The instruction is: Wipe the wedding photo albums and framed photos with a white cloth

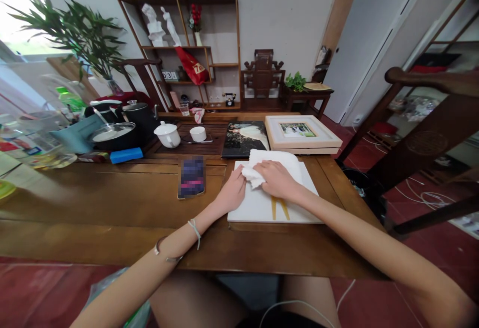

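Note:
A flat white board (254,211) with two yellow-brown strips (280,209) lies near the table's front edge. Over its upper part spreads a soft white cloth (279,157), crumpled at its left end. My right hand (275,177) is closed on the bunched cloth and presses it down. At the board's left edge, my left hand (235,189) has its fingers together, their tips at the cloth's crumpled corner; its grip is partly hidden. Behind the board lie a dark photo panel (245,138) and a pale framed picture (303,132).
A phone-like dark object (191,177) lies left of the board. Farther left are a lidded white bowl (167,135), a small white cup (198,134), a blue box (126,156) and a black pan (114,135). A wooden chair (422,133) stands at the right.

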`<state>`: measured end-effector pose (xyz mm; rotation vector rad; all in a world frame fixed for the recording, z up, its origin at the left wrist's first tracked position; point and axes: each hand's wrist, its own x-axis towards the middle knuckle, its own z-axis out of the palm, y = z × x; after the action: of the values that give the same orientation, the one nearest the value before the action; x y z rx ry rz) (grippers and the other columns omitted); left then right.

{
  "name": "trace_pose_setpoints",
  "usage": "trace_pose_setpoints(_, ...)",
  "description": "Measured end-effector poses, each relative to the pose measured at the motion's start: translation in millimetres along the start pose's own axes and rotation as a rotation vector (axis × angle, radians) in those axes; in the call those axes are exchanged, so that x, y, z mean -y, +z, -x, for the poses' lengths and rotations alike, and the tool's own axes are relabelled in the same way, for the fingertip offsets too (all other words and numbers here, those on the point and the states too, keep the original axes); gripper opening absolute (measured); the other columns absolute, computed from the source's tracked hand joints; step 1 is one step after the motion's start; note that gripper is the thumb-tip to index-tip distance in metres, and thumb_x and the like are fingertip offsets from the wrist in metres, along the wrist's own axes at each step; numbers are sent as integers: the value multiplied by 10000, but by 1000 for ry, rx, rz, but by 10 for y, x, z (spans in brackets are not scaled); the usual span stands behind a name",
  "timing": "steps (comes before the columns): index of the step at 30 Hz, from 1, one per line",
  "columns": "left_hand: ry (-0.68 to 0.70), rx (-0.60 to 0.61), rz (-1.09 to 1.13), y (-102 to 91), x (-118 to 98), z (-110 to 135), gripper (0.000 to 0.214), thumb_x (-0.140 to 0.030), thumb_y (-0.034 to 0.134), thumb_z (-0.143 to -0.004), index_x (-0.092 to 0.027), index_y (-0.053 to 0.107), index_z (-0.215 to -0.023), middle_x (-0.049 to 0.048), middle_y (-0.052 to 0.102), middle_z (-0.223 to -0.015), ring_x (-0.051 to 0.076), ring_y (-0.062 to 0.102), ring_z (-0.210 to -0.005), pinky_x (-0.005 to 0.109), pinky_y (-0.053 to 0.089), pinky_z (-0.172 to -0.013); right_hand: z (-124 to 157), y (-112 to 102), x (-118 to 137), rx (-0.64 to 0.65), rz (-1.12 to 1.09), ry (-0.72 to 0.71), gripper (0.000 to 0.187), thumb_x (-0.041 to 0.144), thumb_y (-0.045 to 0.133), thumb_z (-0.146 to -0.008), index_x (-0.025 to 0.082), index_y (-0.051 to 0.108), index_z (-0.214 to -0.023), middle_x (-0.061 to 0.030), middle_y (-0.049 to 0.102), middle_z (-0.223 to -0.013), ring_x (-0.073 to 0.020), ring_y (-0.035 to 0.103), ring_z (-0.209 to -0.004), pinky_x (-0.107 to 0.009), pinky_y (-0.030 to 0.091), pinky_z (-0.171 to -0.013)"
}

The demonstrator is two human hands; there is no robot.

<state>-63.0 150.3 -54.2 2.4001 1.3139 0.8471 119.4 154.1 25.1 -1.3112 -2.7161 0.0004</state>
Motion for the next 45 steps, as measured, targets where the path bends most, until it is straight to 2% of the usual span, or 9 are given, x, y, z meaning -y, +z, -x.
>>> trace_pose_setpoints(4,9,-27,-21,-9,-17,-5,340,-140,312,-952,-106,527,-1214,189,512,-1284,295,439,-1281,542,303,-1126,-225,-68,54,7,-50,71,288,94,457,-784,168,604,-1020,-115,692,-1047,-258,611,-996,-318,406,-774)
trace_pose_setpoints(8,10,-33,-8,7,9,0,396,-160,313,-953,-103,461,-1316,196,472,-1338,294,402,-1315,530,298,-1138,-429,-85,92,-1,-84,114,277,145,455,-813,183,589,-1053,-107,695,-1056,-262,625,-977,-297,402,-713)
trace_pose_setpoints(13,6,-27,-26,15,27,-7,406,-163,307,-947,-103,471,-1315,190,436,-1412,304,323,-1386,550,260,-1158,-642,-74,183,-8,-102,118,331,146,433,-818,202,556,-1120,-91,680,-1112,-250,621,-1000,-292,414,-694)
trace_pose_setpoints(19,1,-21,-13,-18,25,-5,362,-141,337,-924,-98,544,-1218,191,537,-1289,312,441,-1287,528,346,-1120,-680,-42,333,11,-77,85,336,128,448,-809,193,557,-1120,-114,677,-1107,-262,621,-996,-327,431,-753)
trace_pose_setpoints(23,8,-27,-10,-2,21,-2,378,-173,317,-951,-108,525,-1259,192,531,-1307,306,437,-1302,535,336,-1121,-558,-74,206,22,-46,98,324,139,454,-821,190,557,-1124,-124,675,-1114,-272,628,-993,-322,431,-736)
trace_pose_setpoints(28,-46,-8,-36,47,57,13,465,-196,299,-959,-97,391,-1403,182,374,-1491,275,276,-1432,507,232,-1178,-316,-111,-130,52,-9,160,328,111,470,-808,176,560,-1117,-134,690,-1064,-273,646,-946,-304,416,-700)
trace_pose_setpoints(36,-65,35,-75,44,63,22,490,-227,249,-973,-53,371,-1415,204,330,-1519,271,252,-1443,499,213,-1182,179,-83,-570,23,41,172,380,23,433,-761,139,569,-1096,-140,671,-1107,-261,602,-1029,-297,395,-785)
trace_pose_setpoints(40,-68,29,-72,36,52,21,485,-227,250,-975,-65,369,-1416,202,336,-1516,269,253,-1443,502,216,-1181,391,-28,-514,-21,84,92,457,-7,418,-709,129,580,-1113,-134,660,-1101,-262,580,-1060,-343,398,-880)
trace_pose_setpoints(45,-73,37,-73,38,49,16,482,-224,251,-975,-62,376,-1411,200,335,-1516,273,245,-1446,490,208,-1188,828,3,-118,-21,75,29,589,9,456,-649,114,553,-1220,-158,574,-1304,-297,473,-1236,-433,369,-1003)
